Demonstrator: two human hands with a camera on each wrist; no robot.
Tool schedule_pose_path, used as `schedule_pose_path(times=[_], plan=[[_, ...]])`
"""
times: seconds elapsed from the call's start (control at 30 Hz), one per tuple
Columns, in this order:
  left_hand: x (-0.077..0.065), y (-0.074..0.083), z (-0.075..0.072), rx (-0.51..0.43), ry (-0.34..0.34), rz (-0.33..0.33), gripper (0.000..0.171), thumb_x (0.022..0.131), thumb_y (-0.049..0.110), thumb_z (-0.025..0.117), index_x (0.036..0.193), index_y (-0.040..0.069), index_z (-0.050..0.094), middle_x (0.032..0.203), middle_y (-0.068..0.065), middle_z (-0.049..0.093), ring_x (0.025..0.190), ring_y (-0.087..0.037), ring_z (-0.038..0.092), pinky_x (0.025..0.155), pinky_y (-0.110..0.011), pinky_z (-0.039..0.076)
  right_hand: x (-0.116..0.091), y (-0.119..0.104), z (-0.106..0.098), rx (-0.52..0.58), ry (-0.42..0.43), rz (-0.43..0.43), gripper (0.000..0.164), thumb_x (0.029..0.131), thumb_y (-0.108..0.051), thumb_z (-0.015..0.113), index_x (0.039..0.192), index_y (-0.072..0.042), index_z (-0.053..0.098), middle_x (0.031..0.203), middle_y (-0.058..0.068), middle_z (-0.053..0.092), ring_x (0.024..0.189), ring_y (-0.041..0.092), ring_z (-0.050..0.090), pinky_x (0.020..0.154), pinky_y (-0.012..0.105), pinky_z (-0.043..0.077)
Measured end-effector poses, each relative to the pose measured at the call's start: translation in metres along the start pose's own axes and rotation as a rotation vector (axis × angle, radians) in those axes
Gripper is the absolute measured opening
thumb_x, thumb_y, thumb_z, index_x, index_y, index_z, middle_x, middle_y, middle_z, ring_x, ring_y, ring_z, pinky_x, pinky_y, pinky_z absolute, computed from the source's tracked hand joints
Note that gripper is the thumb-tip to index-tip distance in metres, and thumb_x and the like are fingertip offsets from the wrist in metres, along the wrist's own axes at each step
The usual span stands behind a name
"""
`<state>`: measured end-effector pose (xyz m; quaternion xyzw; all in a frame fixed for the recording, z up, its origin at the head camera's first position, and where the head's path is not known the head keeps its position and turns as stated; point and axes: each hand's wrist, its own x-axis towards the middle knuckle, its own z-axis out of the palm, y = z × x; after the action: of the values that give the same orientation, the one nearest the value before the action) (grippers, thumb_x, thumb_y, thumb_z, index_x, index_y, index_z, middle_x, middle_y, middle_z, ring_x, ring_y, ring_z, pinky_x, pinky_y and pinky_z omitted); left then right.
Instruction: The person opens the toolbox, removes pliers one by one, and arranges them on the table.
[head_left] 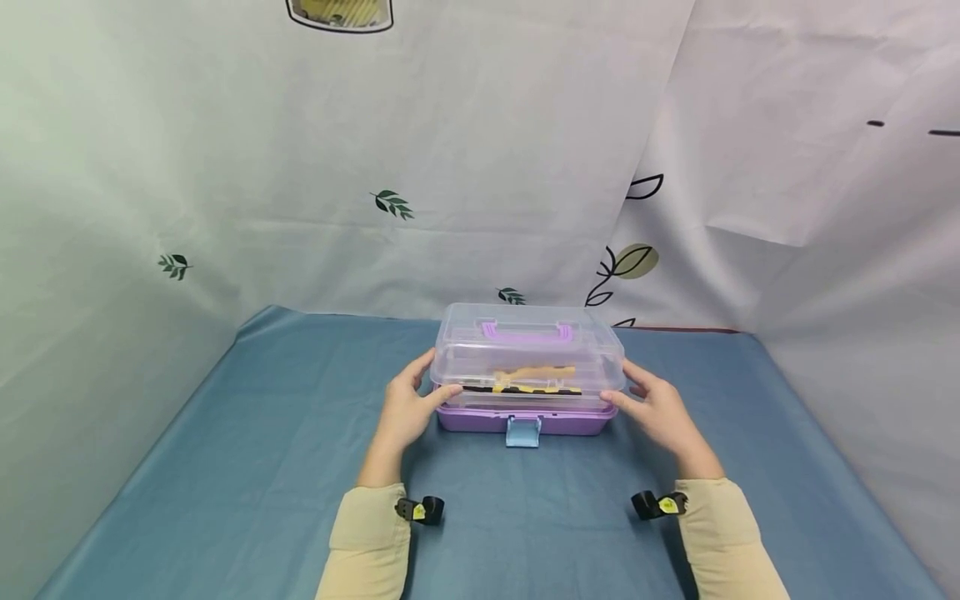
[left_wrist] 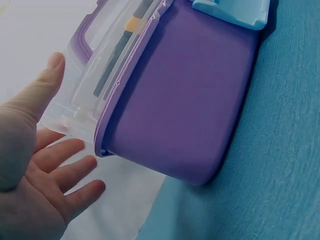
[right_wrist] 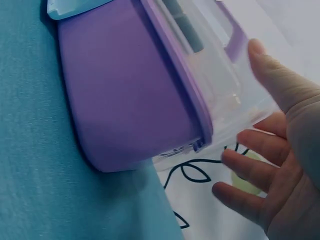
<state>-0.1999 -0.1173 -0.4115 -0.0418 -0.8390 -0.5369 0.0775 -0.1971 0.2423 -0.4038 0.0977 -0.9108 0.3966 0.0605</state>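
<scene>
A storage box with a purple base and a clear plastic lid stands on the cloth. A purple handle is on the lid, and a light-blue latch hangs down at the front. Through the lid, yellow-and-black items show, their kind unclear. My left hand holds the lid's left end, thumb at the front corner and index finger at the side. At the right end, my right hand holds it likewise. The other fingers of both hands are spread, apart from the base.
Blue cloth covers the table under the box. Behind it hangs a pale curtain with leaf prints, and similar fabric rises on both sides. A black strap sits on the left wrist, another strap on the right.
</scene>
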Motion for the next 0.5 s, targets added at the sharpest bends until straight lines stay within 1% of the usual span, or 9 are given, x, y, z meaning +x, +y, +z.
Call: schedule_pose_path(times=[0.07, 0.23, 0.33, 0.4, 0.47, 0.5], plan=[[-0.001, -0.001, 0.000, -0.018, 0.026, 0.011, 0.075, 0.080, 0.038, 0.074, 0.143, 0.011, 0.042, 0.148, -0.008, 0.041, 0.138, -0.025, 0.036, 0.112, -0.045, 0.031, 0.002, 0.002, 0.003, 0.024, 0.026, -0.029, 0.069, 0.088, -0.033, 0.067, 0.144, -0.005, 0.038, 0.145, 0.022, 0.041, 0.128, 0.043, 0.044, 0.098, 0.056, 0.043], [-0.001, -0.001, 0.002, -0.069, 0.094, 0.086, 0.067, 0.081, 0.032, 0.073, 0.139, 0.008, 0.048, 0.145, -0.007, 0.045, 0.135, -0.026, 0.040, 0.110, -0.045, 0.034, 0.003, 0.003, 0.008, 0.079, 0.098, -0.074, 0.064, 0.090, -0.027, 0.064, 0.144, -0.007, 0.038, 0.145, 0.019, 0.041, 0.127, 0.040, 0.046, 0.096, 0.055, 0.045], [0.000, 0.000, 0.005, -0.092, 0.133, 0.116, 0.062, 0.082, 0.028, 0.073, 0.136, 0.007, 0.050, 0.143, -0.008, 0.048, 0.134, -0.026, 0.042, 0.109, -0.045, 0.036, 0.004, 0.004, 0.013, 0.103, 0.142, -0.090, 0.062, 0.091, -0.024, 0.063, 0.145, -0.008, 0.038, 0.145, 0.019, 0.043, 0.119, 0.040, 0.053, 0.092, 0.053, 0.048], [0.000, 0.001, 0.006, -0.098, 0.159, 0.123, 0.061, 0.082, 0.027, 0.073, 0.135, 0.008, 0.052, 0.142, -0.007, 0.049, 0.133, -0.026, 0.043, 0.109, -0.044, 0.037, 0.004, 0.004, 0.016, 0.119, 0.171, -0.100, 0.060, 0.092, -0.021, 0.063, 0.145, -0.009, 0.038, 0.144, 0.019, 0.044, 0.115, 0.039, 0.057, 0.089, 0.047, 0.051], [0.001, 0.001, 0.007, -0.103, 0.180, 0.131, 0.059, 0.082, 0.027, 0.073, 0.135, 0.007, 0.053, 0.141, -0.008, 0.050, 0.133, -0.025, 0.044, 0.108, -0.043, 0.038, 0.005, 0.003, 0.018, 0.142, 0.200, -0.110, 0.060, 0.092, -0.017, 0.062, 0.145, -0.009, 0.038, 0.143, 0.018, 0.044, 0.112, 0.038, 0.059, 0.086, 0.034, 0.054], [0.001, 0.001, 0.008, -0.109, 0.189, 0.137, 0.059, 0.082, 0.026, 0.073, 0.134, 0.007, 0.053, 0.141, -0.008, 0.050, 0.132, -0.025, 0.044, 0.108, -0.043, 0.038, 0.005, 0.002, 0.020, 0.161, 0.212, -0.114, 0.059, 0.092, -0.015, 0.062, 0.145, -0.009, 0.038, 0.143, 0.018, 0.045, 0.111, 0.035, 0.060, 0.085, 0.026, 0.053]])
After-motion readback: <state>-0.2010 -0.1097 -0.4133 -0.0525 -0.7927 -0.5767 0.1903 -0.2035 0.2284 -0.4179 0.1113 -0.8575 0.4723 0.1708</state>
